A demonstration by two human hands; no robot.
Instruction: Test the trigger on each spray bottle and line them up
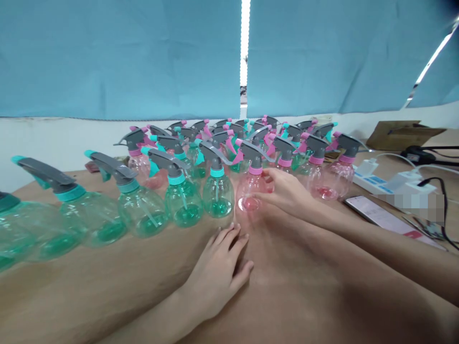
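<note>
My right hand (287, 188) is at a pink spray bottle (247, 191) in the front row, with its thumb across the front and its fingers by the pink collar. This bottle stands upright and has a grey trigger head with a pink nozzle. My left hand (220, 267) lies palm down on the wooden table (304, 296), fingers stretched out and holding nothing. Just beyond its fingertips stands a green spray bottle (218, 193) with a turquoise collar. Another green spray bottle (183, 200) is beside that one.
More green bottles (141, 210) run along the left, and several pink and green ones crowd behind. On the right are a pink bottle (335, 177), a phone (387, 220), a white power strip (373, 181) with plugs and cables, and a cardboard box (401, 136). A blue curtain (125, 57) hangs behind.
</note>
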